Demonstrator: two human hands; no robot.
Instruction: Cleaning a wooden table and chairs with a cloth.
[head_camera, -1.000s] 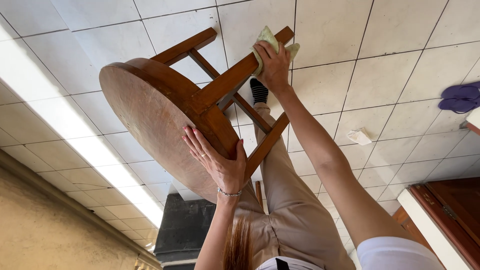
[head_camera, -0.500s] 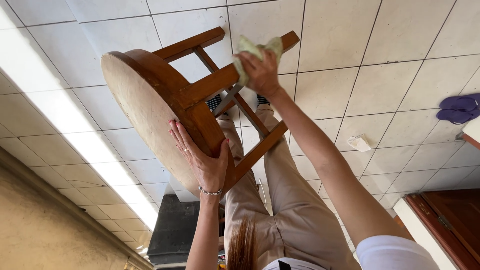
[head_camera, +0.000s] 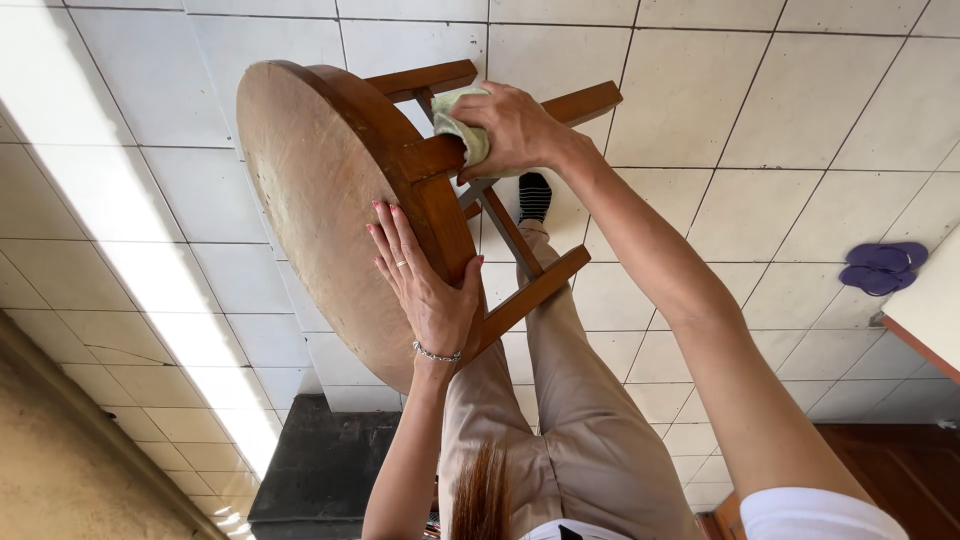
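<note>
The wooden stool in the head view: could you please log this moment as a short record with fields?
stool: round wooden stool, tipped on its side, legs pointing away from the seat
left hand: left hand flat against the seat rim, steadying it
right hand: right hand pressing a pale green cloth on a leg near the seat
floor: white tiled floor
nearby: purple sandals on the tiles at right

stool legs (head_camera: 520, 240) crowd hands; tiled floor (head_camera: 780, 120) open
</note>
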